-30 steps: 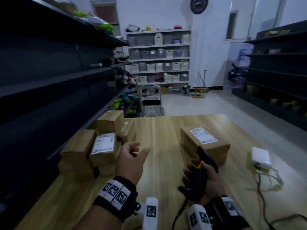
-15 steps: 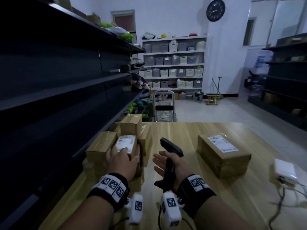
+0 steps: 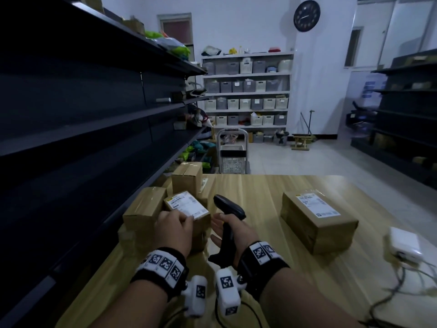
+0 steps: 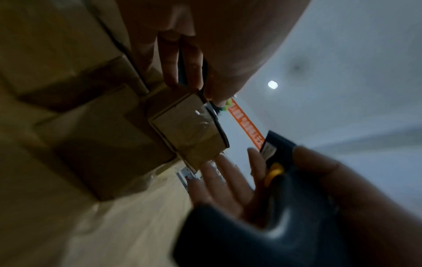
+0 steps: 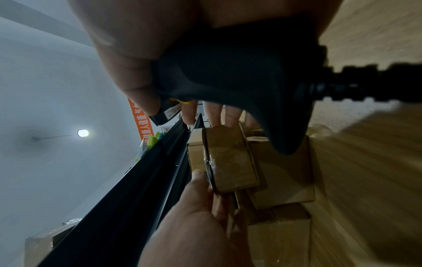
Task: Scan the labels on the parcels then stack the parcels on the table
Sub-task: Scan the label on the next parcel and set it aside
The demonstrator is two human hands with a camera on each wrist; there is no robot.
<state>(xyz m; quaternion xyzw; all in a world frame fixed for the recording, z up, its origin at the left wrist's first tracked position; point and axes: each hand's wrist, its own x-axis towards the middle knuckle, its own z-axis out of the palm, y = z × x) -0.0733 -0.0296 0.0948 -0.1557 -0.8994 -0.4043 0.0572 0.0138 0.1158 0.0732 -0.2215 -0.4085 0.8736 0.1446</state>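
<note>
We had our left hand [image 3: 173, 229] on the small labelled parcel [image 3: 186, 205] that sat on top of the pile at the left edge of the surface [image 3: 255, 200], close against the dark shelving [image 3: 71, 129]. The fingers [image 4: 170, 59] were curled over its near edge, thumb on one side, pinching the box. Our right hand [image 3: 233, 229] held the black scanner [image 3: 228, 209] just beside that parcel, thumb and palm clamped round the grip while the other fingers [image 4: 230, 180] stayed spread and straight, off the yellow trigger.

To do this step well, we judged the parcel should be lifted clear of its neighbours and tilted so the white label faced the scanner's nose squarely. The scanner pointed up and away, so it would need tipping down toward the barcode. A forefinger would have to come back onto the trigger. The boxes beneath looked loosely piled, so a straight upward lift seemed safest.

By our count the left pile held at least five parcels, though some were hidden behind others and we could not be sure. One larger parcel [image 3: 316, 220] lay alone on the right, label up. There was one scanner, and one white adapter [image 3: 405, 243] with its cables at the surface's right edge.
</note>
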